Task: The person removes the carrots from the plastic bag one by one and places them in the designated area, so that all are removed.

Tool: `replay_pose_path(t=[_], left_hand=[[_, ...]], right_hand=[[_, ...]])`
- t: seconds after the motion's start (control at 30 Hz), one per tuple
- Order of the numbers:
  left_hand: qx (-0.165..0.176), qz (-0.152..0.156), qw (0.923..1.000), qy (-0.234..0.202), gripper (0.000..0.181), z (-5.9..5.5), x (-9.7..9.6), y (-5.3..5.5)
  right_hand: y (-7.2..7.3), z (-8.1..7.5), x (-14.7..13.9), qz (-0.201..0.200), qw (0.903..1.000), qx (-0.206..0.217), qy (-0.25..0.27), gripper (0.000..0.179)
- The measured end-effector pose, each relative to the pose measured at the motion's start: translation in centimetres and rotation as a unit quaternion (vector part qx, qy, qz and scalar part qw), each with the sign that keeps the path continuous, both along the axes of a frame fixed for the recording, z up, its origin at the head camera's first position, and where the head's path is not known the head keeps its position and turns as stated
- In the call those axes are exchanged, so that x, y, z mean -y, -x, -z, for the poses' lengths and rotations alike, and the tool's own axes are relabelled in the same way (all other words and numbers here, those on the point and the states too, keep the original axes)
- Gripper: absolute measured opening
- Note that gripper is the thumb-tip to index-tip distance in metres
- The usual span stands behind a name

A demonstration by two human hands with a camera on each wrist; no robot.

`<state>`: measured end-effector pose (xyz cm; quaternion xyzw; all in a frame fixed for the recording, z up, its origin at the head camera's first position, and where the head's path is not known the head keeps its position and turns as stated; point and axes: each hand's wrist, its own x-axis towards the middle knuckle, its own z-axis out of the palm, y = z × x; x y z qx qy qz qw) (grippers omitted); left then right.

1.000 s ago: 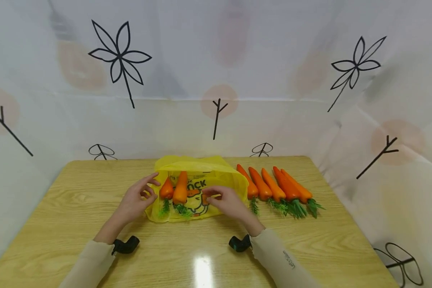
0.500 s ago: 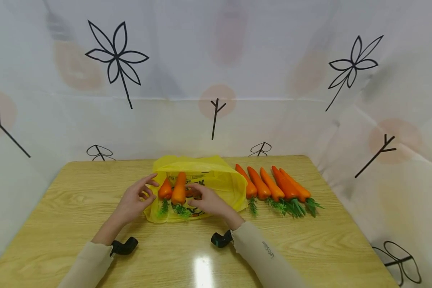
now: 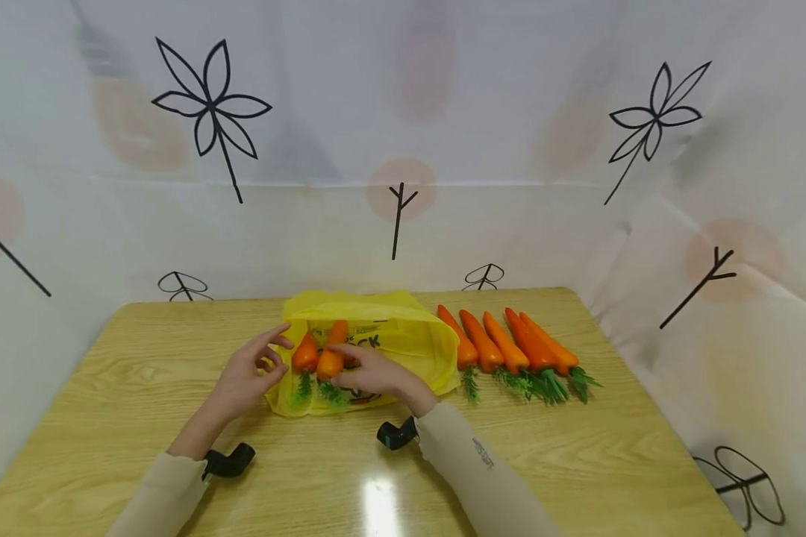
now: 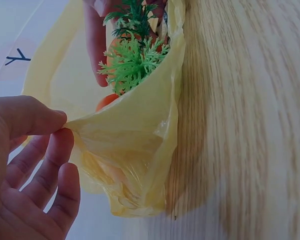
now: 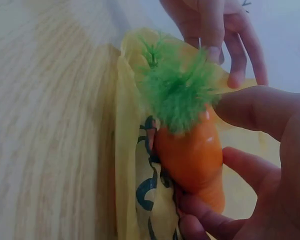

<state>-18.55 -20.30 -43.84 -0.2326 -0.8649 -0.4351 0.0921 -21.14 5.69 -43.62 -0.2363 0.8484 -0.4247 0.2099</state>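
A yellow plastic bag (image 3: 416,347) lies on the table with its mouth towards me. Its left edge is pinched between the thumb and a finger of my left hand (image 3: 245,377), as the left wrist view shows. Inside the bag are two orange carrots with green tops. One carrot (image 3: 305,355) lies at the left. My right hand (image 3: 376,371) reaches into the mouth and grips the other carrot (image 5: 195,155). In the right wrist view the thumb is by its leafy top and the fingers curl along its side.
Several more carrots (image 3: 490,350) lie in a row to the right of the bag, tips pointing away and leaves towards me. The wooden table (image 3: 295,477) ends at a pale patterned cloth wall (image 3: 322,239) behind.
My right hand has moved left across the bag's mouth to the right-hand carrot inside and has taken hold of it. My left hand stays at the bag's left edge.
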Motion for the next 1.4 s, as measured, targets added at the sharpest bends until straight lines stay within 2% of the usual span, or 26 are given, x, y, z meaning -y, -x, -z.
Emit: replay_pose_path(t=[0.23, 0.47, 0.63, 0.93, 1.4], left_hand=[[0.002, 0.001, 1.0000, -0.003, 0.069, 0.1, 0.0, 0.1], [0.002, 0.002, 1.0000, -0.002, 0.068, 0.0, 0.0, 0.0], [0.008, 0.002, 1.0000, -0.002, 0.068, 0.0, 0.0, -0.1], [0.016, 0.003, 0.9999, -0.005, 0.067, 0.2, 0.2, 0.0], [0.013, 0.000, 0.9999, -0.006, 0.068, 0.1, 0.1, 0.0]], right_hand=[[0.2, 0.0, 0.6, 0.032, 0.9991, 0.020, 0.020, 0.053], [-0.2, 0.1, 1.4, 0.085, 0.9958, 0.012, 0.029, 0.050], [-0.3, 0.2, 1.9, 0.112, 0.9935, 0.006, 0.016, 0.043], [-0.3, -0.2, 2.2, 0.113, 0.9936, -0.006, -0.004, 0.044], [-0.3, 0.4, 1.7, 0.133, 0.9903, 0.008, 0.041, 0.050]])
